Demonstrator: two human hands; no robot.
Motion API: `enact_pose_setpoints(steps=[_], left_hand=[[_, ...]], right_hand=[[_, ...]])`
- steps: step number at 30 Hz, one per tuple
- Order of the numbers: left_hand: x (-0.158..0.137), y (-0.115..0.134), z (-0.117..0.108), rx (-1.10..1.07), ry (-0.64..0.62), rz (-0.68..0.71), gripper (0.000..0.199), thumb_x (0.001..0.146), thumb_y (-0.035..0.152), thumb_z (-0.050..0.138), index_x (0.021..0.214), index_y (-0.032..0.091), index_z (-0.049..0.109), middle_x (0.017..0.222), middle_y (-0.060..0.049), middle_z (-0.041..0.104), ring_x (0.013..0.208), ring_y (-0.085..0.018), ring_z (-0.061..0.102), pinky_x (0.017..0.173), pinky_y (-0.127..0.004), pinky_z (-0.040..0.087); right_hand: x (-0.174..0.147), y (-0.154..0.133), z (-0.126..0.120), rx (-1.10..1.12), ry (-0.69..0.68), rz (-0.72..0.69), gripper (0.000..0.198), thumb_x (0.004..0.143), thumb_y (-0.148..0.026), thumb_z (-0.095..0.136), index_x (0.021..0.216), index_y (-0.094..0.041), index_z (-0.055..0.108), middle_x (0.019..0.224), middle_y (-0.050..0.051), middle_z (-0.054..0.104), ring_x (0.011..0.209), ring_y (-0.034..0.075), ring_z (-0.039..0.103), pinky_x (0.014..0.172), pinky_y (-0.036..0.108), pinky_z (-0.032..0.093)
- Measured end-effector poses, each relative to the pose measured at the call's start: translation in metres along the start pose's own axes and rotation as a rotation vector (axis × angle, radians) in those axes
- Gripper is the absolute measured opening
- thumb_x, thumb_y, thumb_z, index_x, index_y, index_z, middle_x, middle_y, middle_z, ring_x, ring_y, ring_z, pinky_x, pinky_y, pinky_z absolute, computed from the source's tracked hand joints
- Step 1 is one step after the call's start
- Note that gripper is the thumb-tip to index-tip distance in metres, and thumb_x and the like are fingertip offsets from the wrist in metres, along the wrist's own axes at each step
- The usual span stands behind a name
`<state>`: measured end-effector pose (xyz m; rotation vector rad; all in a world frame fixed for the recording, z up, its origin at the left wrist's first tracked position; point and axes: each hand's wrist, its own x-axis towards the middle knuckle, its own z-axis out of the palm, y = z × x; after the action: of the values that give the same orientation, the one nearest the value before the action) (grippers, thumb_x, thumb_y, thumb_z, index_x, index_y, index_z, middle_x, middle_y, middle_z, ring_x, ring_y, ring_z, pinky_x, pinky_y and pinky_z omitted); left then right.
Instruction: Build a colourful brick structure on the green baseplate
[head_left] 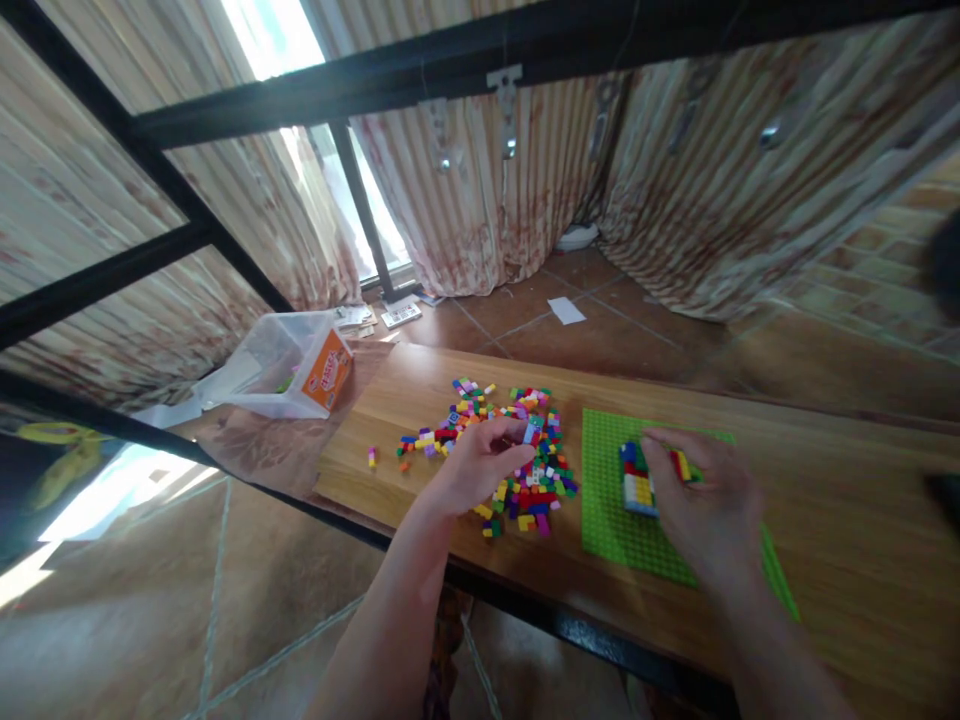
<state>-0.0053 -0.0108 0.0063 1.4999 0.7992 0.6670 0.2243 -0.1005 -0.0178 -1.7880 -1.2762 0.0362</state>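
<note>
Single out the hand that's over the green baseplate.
The right hand, at the multicoloured build on that baseplate; the left hand is over the loose bricks.

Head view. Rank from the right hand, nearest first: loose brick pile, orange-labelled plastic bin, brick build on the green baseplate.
From the right hand:
1. Brick build: just left, on the green baseplate.
2. Loose brick pile: left of the baseplate, on the wooden tabletop.
3. Orange-labelled plastic bin: far left, past the tabletop's end.
</note>
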Motion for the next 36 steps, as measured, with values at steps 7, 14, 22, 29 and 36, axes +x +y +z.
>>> enact_pose_setpoints(steps=[7,14,22,29,36], left_hand=[[0.004,0.005,0.054,-0.291,-0.011,-0.145,0.033,0.078,0.030,0.068,0.107,0.016,0.060,0.085,-0.002,0.063,0.065,-0.009,0.056,0.057,-0.020,0.044],[0.015,-0.005,0.064,-0.292,0.084,-0.145,0.044,0.077,0.031,0.071,0.117,0.018,0.057,0.083,0.000,0.063,0.061,-0.007,0.055,0.053,-0.017,0.044],[0.018,-0.003,0.077,-0.348,0.173,-0.192,0.040,0.078,0.048,0.069,0.103,0.017,0.064,0.081,0.000,0.063,0.059,-0.007,0.054,0.045,-0.014,0.036],[0.020,-0.003,0.081,-0.172,0.213,-0.118,0.027,0.083,0.040,0.064,0.095,0.016,0.063,0.075,0.001,0.060,0.063,-0.008,0.051,0.053,-0.018,0.041],[0.022,-0.009,0.075,-0.032,0.141,-0.099,0.024,0.086,0.038,0.059,0.081,0.015,0.056,0.065,0.004,0.051,0.058,-0.007,0.044,0.051,-0.018,0.036]], right_hand=[[-0.010,-0.027,0.016,0.520,-0.270,0.272,0.028,0.084,-0.046,0.064,0.094,-0.021,0.074,0.091,0.005,0.075,0.080,0.020,0.069,0.074,0.035,0.055],[-0.013,-0.023,0.012,0.671,-0.469,0.275,0.038,0.077,-0.041,0.075,0.110,-0.023,0.069,0.107,0.005,0.074,0.088,0.020,0.070,0.084,0.038,0.057],[-0.017,-0.022,0.008,0.608,-0.371,0.211,0.025,0.081,-0.035,0.069,0.102,-0.023,0.073,0.099,0.005,0.076,0.088,0.020,0.071,0.083,0.037,0.058],[-0.023,-0.024,0.011,0.459,-0.381,0.184,0.030,0.083,-0.033,0.065,0.111,-0.023,0.070,0.097,0.005,0.075,0.089,0.022,0.070,0.084,0.039,0.057],[-0.024,-0.022,0.009,0.457,-0.440,0.155,0.033,0.084,-0.032,0.063,0.115,-0.024,0.071,0.098,0.004,0.076,0.087,0.020,0.070,0.082,0.036,0.056]])
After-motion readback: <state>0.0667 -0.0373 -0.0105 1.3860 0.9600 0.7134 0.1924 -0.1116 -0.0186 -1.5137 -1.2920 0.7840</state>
